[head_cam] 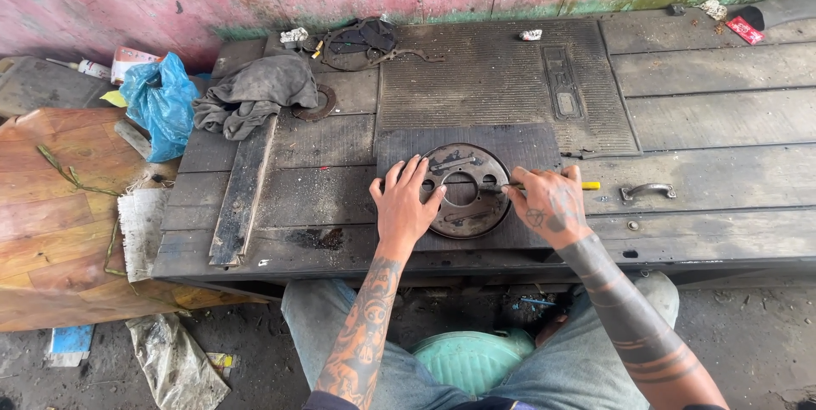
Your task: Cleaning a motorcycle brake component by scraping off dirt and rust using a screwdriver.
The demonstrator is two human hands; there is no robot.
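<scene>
Around you: a grey rag and blue plastic bag at the bench's left end, a metal handle right, a green stool below.

A small red flat packet lies at the bench's far right corner; a white-and-red box stands far left.

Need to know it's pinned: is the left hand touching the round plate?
Touching: the head view shows the left hand lying flat on the round plate's left rim.

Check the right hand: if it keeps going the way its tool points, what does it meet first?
The right hand aims its yellow-handled tool leftward over the round metal plate; first in line is probably the left hand, though depth is unclear.
</scene>
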